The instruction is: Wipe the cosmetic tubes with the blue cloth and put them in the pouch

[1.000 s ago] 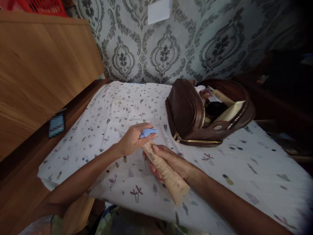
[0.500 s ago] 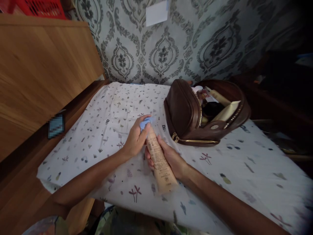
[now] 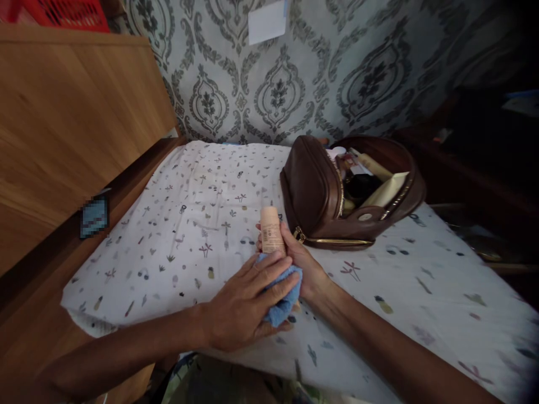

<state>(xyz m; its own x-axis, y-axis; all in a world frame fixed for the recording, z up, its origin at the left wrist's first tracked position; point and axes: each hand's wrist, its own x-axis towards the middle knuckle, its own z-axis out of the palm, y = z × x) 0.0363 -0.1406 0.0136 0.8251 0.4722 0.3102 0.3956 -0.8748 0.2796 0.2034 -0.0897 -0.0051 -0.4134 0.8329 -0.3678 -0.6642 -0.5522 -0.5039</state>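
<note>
My right hand [image 3: 306, 268] grips a beige tube [image 3: 272, 231] and holds it nearly upright over the bed, its cap end pointing up. My left hand [image 3: 246, 303] presses a blue cloth [image 3: 283, 292] around the lower half of the tube, which the cloth and my fingers hide. Just beyond the tube lies an open brown leather pouch [image 3: 314, 191] with tubes and small items inside it.
A white sheet with small prints [image 3: 202, 224] covers the bed. A wooden cabinet [image 3: 71, 123] stands on the left with a red basket [image 3: 63, 12] on top. Patterned wallpaper with a white paper note [image 3: 266, 21] is behind. Dark furniture sits at the right.
The tube has swung from lying slanted to nearly upright. My left hand has slid the blue cloth from the cap end down to the tube's lower half, toward me.
</note>
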